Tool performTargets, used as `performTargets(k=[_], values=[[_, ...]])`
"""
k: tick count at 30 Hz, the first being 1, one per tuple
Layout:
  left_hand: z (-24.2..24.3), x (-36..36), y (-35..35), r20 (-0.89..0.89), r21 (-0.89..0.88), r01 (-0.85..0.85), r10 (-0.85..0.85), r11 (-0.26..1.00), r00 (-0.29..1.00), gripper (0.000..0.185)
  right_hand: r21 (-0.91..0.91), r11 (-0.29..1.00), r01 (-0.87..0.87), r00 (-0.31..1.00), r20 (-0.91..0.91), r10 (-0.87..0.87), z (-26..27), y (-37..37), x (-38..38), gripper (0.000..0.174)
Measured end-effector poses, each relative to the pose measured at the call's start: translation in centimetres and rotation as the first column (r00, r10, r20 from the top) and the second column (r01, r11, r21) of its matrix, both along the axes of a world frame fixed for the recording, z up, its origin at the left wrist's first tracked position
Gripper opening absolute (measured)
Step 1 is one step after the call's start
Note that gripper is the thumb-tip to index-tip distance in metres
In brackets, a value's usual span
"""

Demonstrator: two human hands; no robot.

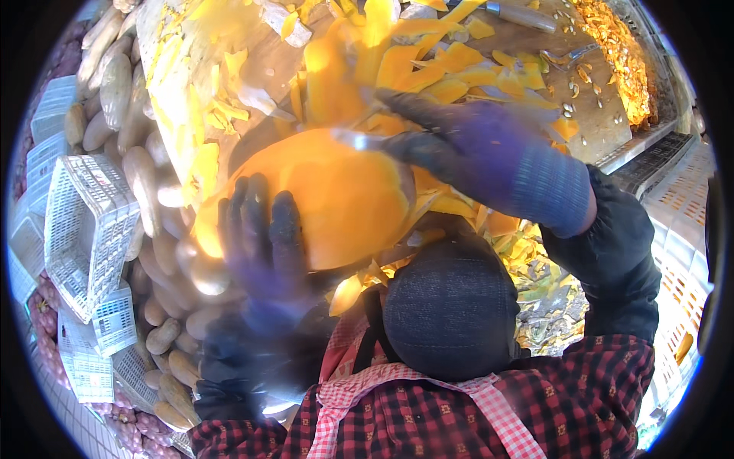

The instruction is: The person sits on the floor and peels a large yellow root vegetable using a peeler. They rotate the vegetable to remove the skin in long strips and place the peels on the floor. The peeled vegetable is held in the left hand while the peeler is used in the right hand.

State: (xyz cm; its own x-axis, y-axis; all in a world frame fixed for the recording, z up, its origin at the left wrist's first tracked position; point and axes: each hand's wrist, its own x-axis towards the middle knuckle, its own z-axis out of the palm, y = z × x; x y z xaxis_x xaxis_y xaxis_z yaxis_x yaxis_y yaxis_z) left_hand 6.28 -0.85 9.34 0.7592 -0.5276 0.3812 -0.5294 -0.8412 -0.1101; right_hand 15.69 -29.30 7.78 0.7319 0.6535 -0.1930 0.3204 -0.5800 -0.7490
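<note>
A large peeled orange pumpkin [344, 201] lies in front of me on the work board. My left hand [266, 235], in a dark and purple glove, rests spread on the pumpkin's left part. My right hand [441, 140], gloved alike, is closed on a blurred blade-like tool [352, 139] whose metal part touches or hovers over the top of the pumpkin. Its exact kind cannot be told. Orange peelings [447, 74] are heaped just beyond the pumpkin.
A wooden-handled knife [522, 16] and a metal tool [567, 56] lie on the board. Pumpkin pulp with seeds [625, 63] is piled at the right. Whole squashes [140, 183] and white plastic crates [89, 229] stand left. A perforated crate [679, 281] is at the right.
</note>
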Motion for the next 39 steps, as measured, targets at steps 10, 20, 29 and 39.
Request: performTargets(k=[10,20,29,39], values=[[1.4,-1.6,0.7,-0.189,-0.171,-0.042,0.009,0.984,0.982,0.081,-0.070,0.997,0.043,0.999,0.010,-0.042,2.1,-3.4,-4.0,0.050],[1.7,4.3,3.5,-0.483,-0.477,-0.142,-0.124,0.867,0.867,0.041,0.015,1.000,-0.021,0.921,0.388,0.013,1.3,-0.5,-4.6,0.069],[0.4,1.0,2.8,-0.421,-0.395,-0.294,0.112,0.871,0.900,0.045,0.121,0.939,0.322,0.947,-0.042,-0.320,0.4,-4.4,-5.1,0.054],[-1.1,-1.1,3.4,-0.354,-0.406,-0.308,0.163,0.860,0.921,0.050,-0.202,0.978,0.043,0.968,-0.235,-0.092,-0.2,-5.2,-8.9,0.065]])
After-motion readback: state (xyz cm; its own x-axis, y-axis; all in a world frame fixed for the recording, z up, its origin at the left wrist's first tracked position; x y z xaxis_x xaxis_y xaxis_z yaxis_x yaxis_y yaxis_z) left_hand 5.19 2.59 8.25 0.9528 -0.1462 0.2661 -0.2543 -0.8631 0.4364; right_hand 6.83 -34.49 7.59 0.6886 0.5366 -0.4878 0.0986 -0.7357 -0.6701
